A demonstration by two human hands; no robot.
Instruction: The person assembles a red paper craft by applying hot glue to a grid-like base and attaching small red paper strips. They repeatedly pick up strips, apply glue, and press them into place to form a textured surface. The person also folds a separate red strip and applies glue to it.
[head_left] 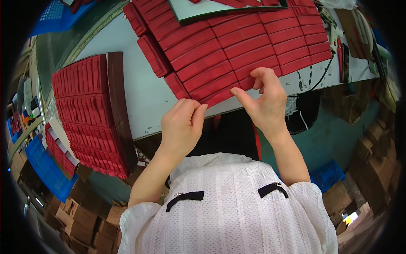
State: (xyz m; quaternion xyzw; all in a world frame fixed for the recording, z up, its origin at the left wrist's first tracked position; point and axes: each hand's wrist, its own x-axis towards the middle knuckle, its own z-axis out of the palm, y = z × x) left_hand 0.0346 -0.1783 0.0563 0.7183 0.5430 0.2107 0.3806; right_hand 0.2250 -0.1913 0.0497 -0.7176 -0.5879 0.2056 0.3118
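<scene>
Long red boxes (243,40) lie packed side by side in rows on a white table (141,95). My left hand (181,125) is at the near left corner of these rows, its fingers curled and the thumb pressed to the index finger. Whatever lies in that pinch, if anything, is hidden. My right hand (270,103) hovers over the nearest row, thumb and bent fingers apart, with nothing visible between them. Between my hands runs the front red box (220,96), at the table's edge. A narrow red box (176,86) sits just beyond my left hand.
At the left, a brown-edged tray (120,106) holds several columns of red pieces (84,114). A green-edged sheet (203,9) rests across the far rows. Tools and a black cable (325,74) lie at the right. Blue crates (48,169) and cardboard boxes (86,220) stand lower down.
</scene>
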